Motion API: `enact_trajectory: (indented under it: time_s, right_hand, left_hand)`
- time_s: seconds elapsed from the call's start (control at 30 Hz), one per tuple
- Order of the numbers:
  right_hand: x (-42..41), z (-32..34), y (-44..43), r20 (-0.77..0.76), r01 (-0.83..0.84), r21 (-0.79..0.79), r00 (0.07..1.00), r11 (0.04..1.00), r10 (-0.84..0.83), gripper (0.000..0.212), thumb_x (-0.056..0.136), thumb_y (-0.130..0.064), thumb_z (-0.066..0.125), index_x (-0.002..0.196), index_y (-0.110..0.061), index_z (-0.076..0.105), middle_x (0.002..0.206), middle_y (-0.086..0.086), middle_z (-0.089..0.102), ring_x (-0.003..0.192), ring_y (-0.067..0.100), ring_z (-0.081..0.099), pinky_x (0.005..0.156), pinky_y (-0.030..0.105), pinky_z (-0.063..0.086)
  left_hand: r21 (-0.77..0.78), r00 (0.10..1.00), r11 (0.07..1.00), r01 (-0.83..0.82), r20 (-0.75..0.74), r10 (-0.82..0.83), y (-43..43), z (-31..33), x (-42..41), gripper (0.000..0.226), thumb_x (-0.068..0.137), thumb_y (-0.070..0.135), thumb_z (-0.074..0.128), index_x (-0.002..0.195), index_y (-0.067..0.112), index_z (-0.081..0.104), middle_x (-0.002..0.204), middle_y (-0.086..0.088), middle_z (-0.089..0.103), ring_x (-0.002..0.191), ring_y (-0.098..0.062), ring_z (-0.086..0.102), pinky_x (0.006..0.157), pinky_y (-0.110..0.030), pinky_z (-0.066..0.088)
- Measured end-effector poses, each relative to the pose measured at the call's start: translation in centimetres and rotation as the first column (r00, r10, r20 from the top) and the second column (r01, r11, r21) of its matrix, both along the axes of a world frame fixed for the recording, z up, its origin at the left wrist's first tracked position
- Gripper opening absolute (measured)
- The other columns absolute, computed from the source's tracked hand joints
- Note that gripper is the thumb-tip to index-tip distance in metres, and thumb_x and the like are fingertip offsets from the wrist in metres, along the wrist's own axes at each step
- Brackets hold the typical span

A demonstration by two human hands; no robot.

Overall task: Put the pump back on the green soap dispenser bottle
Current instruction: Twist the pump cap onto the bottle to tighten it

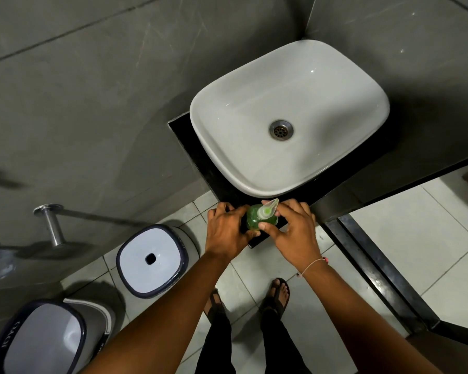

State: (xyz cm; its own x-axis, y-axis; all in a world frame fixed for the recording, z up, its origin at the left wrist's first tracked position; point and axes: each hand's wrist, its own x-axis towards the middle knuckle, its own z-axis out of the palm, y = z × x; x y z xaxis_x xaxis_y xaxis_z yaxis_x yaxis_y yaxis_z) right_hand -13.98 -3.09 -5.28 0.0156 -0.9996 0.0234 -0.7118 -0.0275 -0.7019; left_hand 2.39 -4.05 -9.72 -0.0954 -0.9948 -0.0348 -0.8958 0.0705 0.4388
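Two hands close around the green soap dispenser bottle (260, 221), which stands on the black counter (200, 160) at the near edge, at six o'clock of the white basin (254, 163). The bottle is round and translucent, filled with green liquid. Its clear pump (266, 208) sits on top, nozzle aimed toward one o'clock, a green dot showing on the head. The left hand (226, 229) wraps the bottle's side; the right hand (293, 229) grips it with thumb across the front. At eight o'clock, on the tiled floor, stands a white stool (152, 261).
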Motion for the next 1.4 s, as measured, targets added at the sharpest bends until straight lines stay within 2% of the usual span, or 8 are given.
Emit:
enact_trajectory:
  time_s: [0.2,0.4,0.57,0.7,0.9,1.03,1.23,1.4]
  right_hand:
    - [0.2,0.1,-0.4,-0.038,0.126,-0.003,0.991,0.992,-0.126,0.035,0.061,-0.038,0.083,0.088,-0.027,0.063,0.076,-0.012,0.05,0.084,0.017,0.048,0.077,0.037,0.037]
    - [0.1,0.1,0.0,0.025,0.03,0.005,0.999,1.0,-0.03,0.049,0.072,-0.037,0.075,0.119,-0.045,0.062,0.087,-0.014,0.052,0.09,0.014,0.046,0.084,0.035,0.036]
    - [0.5,-0.3,-0.6,0.071,0.114,-0.009,0.991,0.993,-0.113,0.035,0.064,-0.035,0.082,0.097,-0.034,0.071,0.079,-0.016,0.052,0.084,0.016,0.047,0.079,0.045,0.045]
    - [1.6,-0.7,0.0,0.104,0.215,-0.004,0.971,0.977,-0.213,0.036,0.061,-0.046,0.081,0.081,-0.026,0.059,0.071,-0.012,0.049,0.077,0.016,0.045,0.073,0.046,0.044]
    - [0.8,-0.3,0.4,0.103,0.083,0.007,0.991,0.996,-0.084,0.049,0.071,-0.033,0.076,0.117,-0.041,0.064,0.086,-0.015,0.051,0.089,0.016,0.045,0.085,0.043,0.042]
    - [0.4,-0.2,-0.4,0.101,0.04,0.047,0.994,0.998,-0.044,0.051,0.073,-0.015,0.077,0.117,-0.039,0.066,0.086,-0.008,0.055,0.087,0.018,0.045,0.083,0.048,0.043]
    - [1.1,-0.4,-0.3,0.072,0.16,-0.015,0.985,0.987,-0.158,0.036,0.061,-0.018,0.084,0.093,-0.027,0.07,0.073,-0.01,0.049,0.08,0.021,0.047,0.075,0.047,0.044]
    - [0.6,-0.3,-0.1,0.067,0.078,-0.001,0.995,0.997,-0.077,0.047,0.067,-0.022,0.079,0.111,-0.036,0.067,0.079,-0.015,0.048,0.087,0.016,0.045,0.081,0.038,0.038]
  left_hand:
    - [0.004,1.0,1.0,0.013,0.0,-0.013,-0.1,0.2,0.0,0.065,0.064,0.055,0.077,0.12,0.027,0.06,0.092,-0.005,0.062,0.099,-0.021,0.039,0.076,-0.031,0.024]
    - [0.01,1.0,1.0,0.013,-0.001,-0.013,-0.1,0.3,0.0,0.066,0.065,0.056,0.075,0.122,0.028,0.058,0.095,-0.005,0.061,0.1,-0.02,0.039,0.075,-0.03,0.022]
    - [0.009,1.0,1.0,0.008,-0.002,-0.008,0.0,0.4,-0.1,0.066,0.063,0.056,0.076,0.12,0.028,0.06,0.092,-0.004,0.062,0.098,-0.019,0.038,0.074,-0.03,0.021]
    - [0.013,1.0,1.0,-0.006,-0.009,0.006,0.1,0.3,-0.1,0.063,0.064,0.052,0.077,0.119,0.026,0.06,0.095,-0.005,0.06,0.099,-0.019,0.035,0.076,-0.03,0.025]
    - [0.005,1.0,1.0,0.017,-0.004,-0.017,0.0,0.3,0.0,0.062,0.064,0.053,0.077,0.118,0.027,0.06,0.092,-0.004,0.062,0.1,-0.02,0.038,0.076,-0.031,0.024]
    - [0.01,1.0,1.0,0.01,0.017,-0.01,0.0,0.3,0.0,0.065,0.063,0.056,0.076,0.12,0.028,0.059,0.09,-0.001,0.064,0.098,-0.019,0.04,0.072,-0.028,0.018]
    - [0.015,1.0,1.0,0.003,0.002,-0.003,0.0,0.1,-0.1,0.066,0.063,0.057,0.076,0.12,0.028,0.06,0.094,-0.005,0.061,0.1,-0.02,0.04,0.075,-0.029,0.022]
    - [0.009,1.0,1.0,-0.004,-0.005,0.004,0.0,0.2,-0.1,0.064,0.062,0.056,0.077,0.118,0.028,0.061,0.092,-0.004,0.06,0.097,-0.019,0.038,0.075,-0.03,0.024]
